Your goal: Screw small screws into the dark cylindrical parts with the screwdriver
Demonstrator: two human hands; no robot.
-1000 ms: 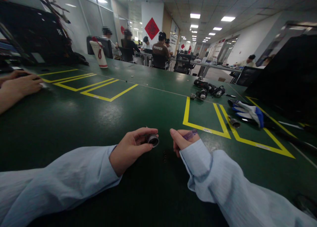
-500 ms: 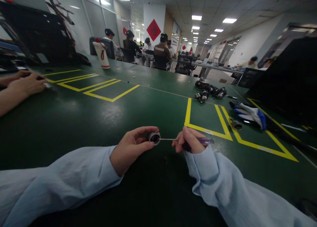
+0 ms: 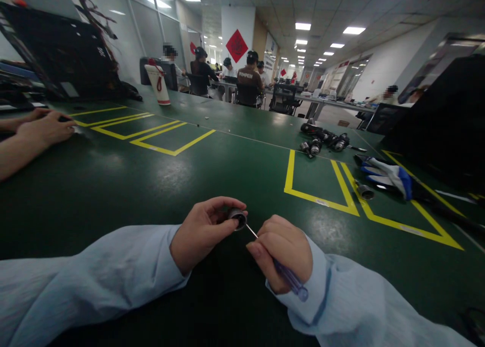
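Between the thumb and fingers of my left hand (image 3: 206, 228) is a small round metal cup-shaped part (image 3: 238, 218), its hollow side turned toward the right. My right hand (image 3: 282, 248) is wrapped round the clear purple handle of a screwdriver (image 3: 291, 281). Its thin shaft slants up and left, and the tip meets the near rim of the cup-shaped part; whether it goes inside I cannot tell. Both hands are just above the green table.
Yellow tape (image 3: 322, 200) marks boxes on the green table (image 3: 170, 175). At right lie fishing reels (image 3: 322, 141), a loose metal cup (image 3: 366, 191) and a blue-white glove (image 3: 390, 175). A white tumbler (image 3: 158, 84) stands at the back left, near another person's hands (image 3: 47, 130).
My right hand has come lower and turned, so the screwdriver now slants instead of lying level. My left hand keeps its hold, with the metal part tipped slightly.
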